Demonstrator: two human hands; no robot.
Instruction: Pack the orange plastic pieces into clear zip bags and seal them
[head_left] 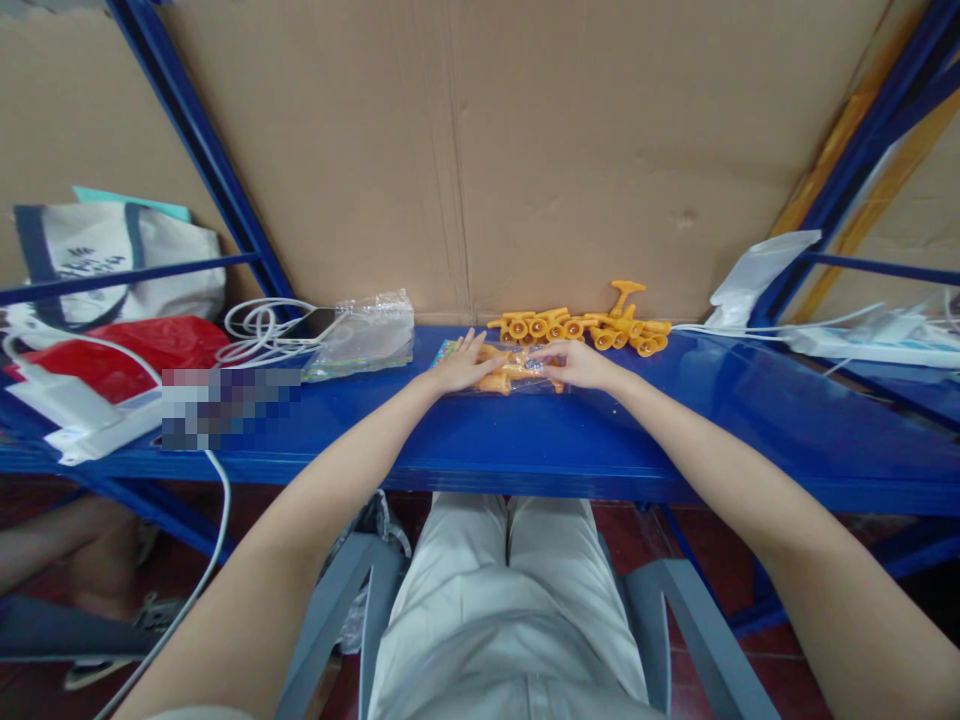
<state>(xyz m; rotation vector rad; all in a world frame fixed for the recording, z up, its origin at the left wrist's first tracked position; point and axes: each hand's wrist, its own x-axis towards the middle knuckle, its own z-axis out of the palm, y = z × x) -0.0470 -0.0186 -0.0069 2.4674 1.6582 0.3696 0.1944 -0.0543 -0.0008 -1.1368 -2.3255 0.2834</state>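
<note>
While our left hand [459, 366] lies wide-fingered on the bag [511, 378], our right hand [576, 364] pinches its end; it seems light, slippery.

Blue shelf [675, 440]: orange plastic parts [592, 328], packet [510, 374], clear bags [367, 335], cables [259, 325].

Glossy blue metal shelf [675, 420], matt brown cardboard [525, 150] behind, smooth orange plastic pieces [585, 325], clear crinkly plastic bags [367, 335] left, cloth tote [112, 260] far left
</note>
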